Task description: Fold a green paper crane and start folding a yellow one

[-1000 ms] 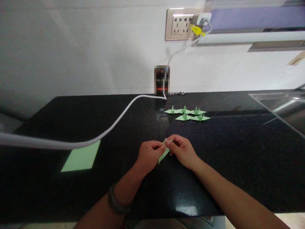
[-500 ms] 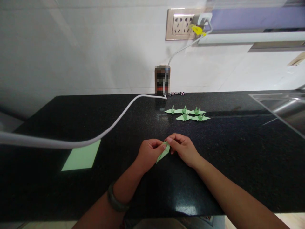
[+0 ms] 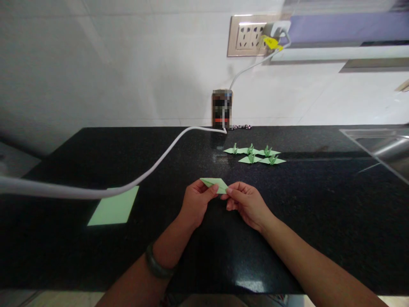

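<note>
A folded piece of light green paper (image 3: 214, 184) is pinched between both my hands just above the black countertop (image 3: 319, 204). My left hand (image 3: 197, 201) grips its left part with thumb and fingers closed. My right hand (image 3: 246, 202) pinches its right tip. The piece lies nearly level, pointing left. Farther back on the counter sit several finished green paper cranes (image 3: 254, 154) in a small cluster.
A flat green paper square (image 3: 114, 206) lies on the counter to the left. A white cable (image 3: 153, 164) runs across the counter from a small device (image 3: 221, 108) by the wall up to a wall socket (image 3: 247, 36). A steel sink (image 3: 383, 145) is at right.
The folded paper has turned from slanting down-left to nearly level and risen slightly. Both hands shifted a little with it, and the view tilted a bit.
</note>
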Motion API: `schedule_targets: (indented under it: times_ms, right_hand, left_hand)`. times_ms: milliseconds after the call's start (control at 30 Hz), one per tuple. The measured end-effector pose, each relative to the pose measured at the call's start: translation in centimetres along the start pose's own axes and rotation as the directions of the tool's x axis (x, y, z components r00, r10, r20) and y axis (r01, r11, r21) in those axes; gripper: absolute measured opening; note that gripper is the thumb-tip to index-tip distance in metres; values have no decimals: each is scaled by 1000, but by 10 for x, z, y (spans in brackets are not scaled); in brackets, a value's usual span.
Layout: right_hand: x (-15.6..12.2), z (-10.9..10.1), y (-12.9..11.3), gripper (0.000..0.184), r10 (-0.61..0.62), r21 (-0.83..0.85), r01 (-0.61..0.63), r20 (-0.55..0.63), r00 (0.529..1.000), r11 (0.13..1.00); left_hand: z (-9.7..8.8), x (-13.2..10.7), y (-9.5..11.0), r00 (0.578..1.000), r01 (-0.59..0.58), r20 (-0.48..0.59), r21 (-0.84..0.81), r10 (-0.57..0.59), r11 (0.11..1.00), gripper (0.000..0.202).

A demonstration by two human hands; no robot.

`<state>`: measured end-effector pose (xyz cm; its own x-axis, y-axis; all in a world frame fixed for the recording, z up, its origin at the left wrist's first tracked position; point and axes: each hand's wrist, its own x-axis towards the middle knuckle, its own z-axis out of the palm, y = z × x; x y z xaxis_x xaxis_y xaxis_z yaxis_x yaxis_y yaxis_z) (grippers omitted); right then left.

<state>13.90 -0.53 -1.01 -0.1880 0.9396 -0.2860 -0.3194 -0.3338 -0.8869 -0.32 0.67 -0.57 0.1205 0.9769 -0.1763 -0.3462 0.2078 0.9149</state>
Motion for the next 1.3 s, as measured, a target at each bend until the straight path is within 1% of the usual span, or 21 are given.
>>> schedule_targets:
  times_ms: [33,100,167,233,333,433,533,633,700,833,900,1033,1167,1300]
  right_hand:
    - [-1,1,0,16,2,-37,-1,19,1000,999]
    - [-3,2,-1,17,-41,-161,45,26,999,986]
    - [-2,2,-1,19,-116,-284,113,4,993,952]
    - [-1,1,0,19,-178,-345,159,-25,984,925]
    - [1,-2,1,19,-232,-339,202,-51,971,919]
    - [1,-3,0,19,-213,-360,191,-23,977,913]
    - [-1,-3,-2,20,-147,-378,147,29,989,914]
    - [-2,-1,-2,19,-121,-334,134,61,991,933]
    - [-2,0,-2,19,-130,-310,138,45,990,941]
    - [-1,0,-1,21,-192,-287,176,-26,981,942]
    - [0,-1,-1,20,-203,-289,186,-31,979,939]
    - [0,0,-4,19,-197,-311,179,-27,980,933]
    - [-1,-1,-4,20,-179,-305,165,-19,984,938]
    - [0,-3,-2,21,-174,-236,157,-50,983,959]
  left_hand:
    - [0,0,0,1000,-12,-11,35,12,999,22]
    - [-1,0,-1,999,-23,-21,103,26,994,21]
    - [-1,-1,0,1000,-16,6,158,16,987,21]
    - [0,-1,0,999,-4,54,209,-8,978,21]
    - [0,-2,0,992,1,118,280,-35,960,19]
    - [0,-2,-2,986,4,158,316,-57,949,20]
    - [-1,-1,-3,990,10,129,329,-56,944,20]
    - [0,-2,-2,993,31,96,312,-63,950,21]
    - [2,-3,0,992,46,100,282,-77,958,23]
    - [5,-5,2,985,94,123,221,-123,971,25]
    - [5,-5,2,984,109,114,217,-136,970,25]
    - [4,-5,1,984,118,101,239,-146,964,22]
    - [4,-6,2,973,139,142,257,-180,956,20]
    - [4,-8,3,961,165,182,232,-209,959,17]
